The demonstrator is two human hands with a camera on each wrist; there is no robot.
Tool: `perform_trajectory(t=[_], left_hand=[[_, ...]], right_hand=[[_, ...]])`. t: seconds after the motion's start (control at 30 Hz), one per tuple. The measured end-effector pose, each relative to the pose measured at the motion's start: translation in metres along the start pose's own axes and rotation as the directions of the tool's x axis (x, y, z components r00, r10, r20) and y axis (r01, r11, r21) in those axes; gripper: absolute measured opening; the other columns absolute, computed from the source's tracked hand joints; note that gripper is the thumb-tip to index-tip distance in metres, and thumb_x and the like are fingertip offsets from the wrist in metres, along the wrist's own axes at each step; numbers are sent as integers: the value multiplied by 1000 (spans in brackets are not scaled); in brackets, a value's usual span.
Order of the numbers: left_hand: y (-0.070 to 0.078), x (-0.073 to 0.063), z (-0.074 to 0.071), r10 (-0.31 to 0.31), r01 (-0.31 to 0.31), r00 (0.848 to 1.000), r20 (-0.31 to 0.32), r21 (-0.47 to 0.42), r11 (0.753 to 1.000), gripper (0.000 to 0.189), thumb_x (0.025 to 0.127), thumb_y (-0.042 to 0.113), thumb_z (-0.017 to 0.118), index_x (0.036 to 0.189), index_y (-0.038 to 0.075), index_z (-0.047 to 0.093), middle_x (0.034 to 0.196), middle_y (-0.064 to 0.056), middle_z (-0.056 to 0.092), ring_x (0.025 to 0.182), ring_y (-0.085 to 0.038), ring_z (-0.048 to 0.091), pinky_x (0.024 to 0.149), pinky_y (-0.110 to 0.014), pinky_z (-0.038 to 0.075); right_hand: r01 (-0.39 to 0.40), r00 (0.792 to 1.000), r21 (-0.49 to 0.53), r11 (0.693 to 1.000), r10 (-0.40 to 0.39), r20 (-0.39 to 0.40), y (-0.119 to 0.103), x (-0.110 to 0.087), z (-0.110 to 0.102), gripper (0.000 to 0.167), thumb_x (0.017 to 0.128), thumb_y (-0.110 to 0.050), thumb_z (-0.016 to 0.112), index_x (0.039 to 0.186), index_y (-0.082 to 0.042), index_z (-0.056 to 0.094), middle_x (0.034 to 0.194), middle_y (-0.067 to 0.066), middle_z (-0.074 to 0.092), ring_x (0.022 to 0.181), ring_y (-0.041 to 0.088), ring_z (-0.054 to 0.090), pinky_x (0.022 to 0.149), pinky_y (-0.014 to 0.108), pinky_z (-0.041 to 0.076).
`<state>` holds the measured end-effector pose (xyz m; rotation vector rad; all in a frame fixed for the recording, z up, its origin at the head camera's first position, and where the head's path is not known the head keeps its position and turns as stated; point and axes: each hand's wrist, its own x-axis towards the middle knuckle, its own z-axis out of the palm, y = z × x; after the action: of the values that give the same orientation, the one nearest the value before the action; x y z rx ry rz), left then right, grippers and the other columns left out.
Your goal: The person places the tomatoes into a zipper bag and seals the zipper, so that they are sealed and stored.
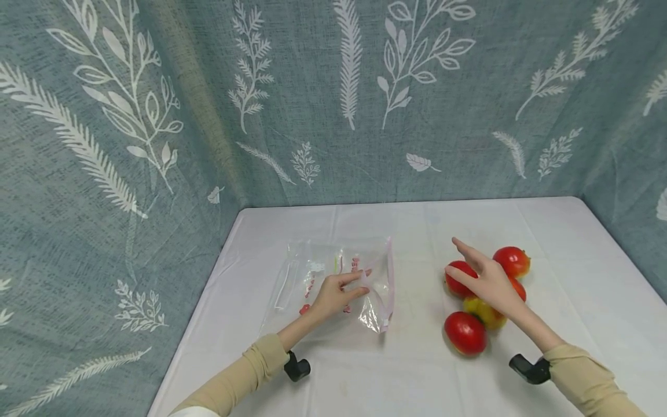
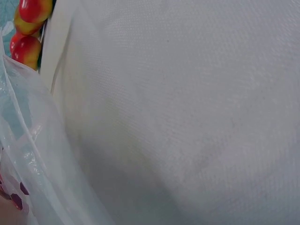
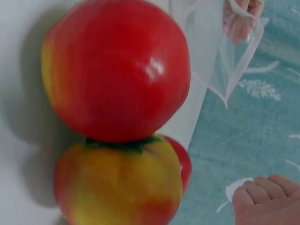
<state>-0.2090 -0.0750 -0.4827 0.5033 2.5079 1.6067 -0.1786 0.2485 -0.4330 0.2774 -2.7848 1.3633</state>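
Note:
A clear plastic zip bag [image 1: 312, 263] with red print lies on the table's left half, its pink-edged mouth toward the right and partly raised. My left hand [image 1: 333, 294] pinches the bag near that mouth between thumb and fingers. In the left wrist view the bag [image 2: 42, 145] fills the lower left. My right hand [image 1: 492, 284] hovers over several glossy red and yellow fruits, its fingers spread and extended. Closest to me is a red fruit [image 1: 465, 333], beside a yellow one [image 1: 490, 314]. The right wrist view shows a red fruit [image 3: 117, 70] large, with the right hand [image 3: 269, 201] apart from it.
A white cloth covers the table [image 1: 417, 370]. Blue-green leaf-patterned curtain [image 1: 323, 104] stands along the back and both sides. Another red fruit [image 1: 513, 260] sits farthest back in the group. A black wrist camera [image 1: 297, 368] is strapped below the left sleeve.

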Motion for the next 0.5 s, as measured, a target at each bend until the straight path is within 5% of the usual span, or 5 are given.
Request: perform_trajectory(t=[0.5], left_hand=[[-4,0,2,10,-10,1000,-2,-35,999,41,80,15,75,119,3,66,122,-18,63,33,5,24,39,-16,26]], right_hand=[[-6,991,-45,999,0,-136,16,0,-26,70,91,-32,62,148,-5,30,146,27,37,129,47,39,94,58,40]])
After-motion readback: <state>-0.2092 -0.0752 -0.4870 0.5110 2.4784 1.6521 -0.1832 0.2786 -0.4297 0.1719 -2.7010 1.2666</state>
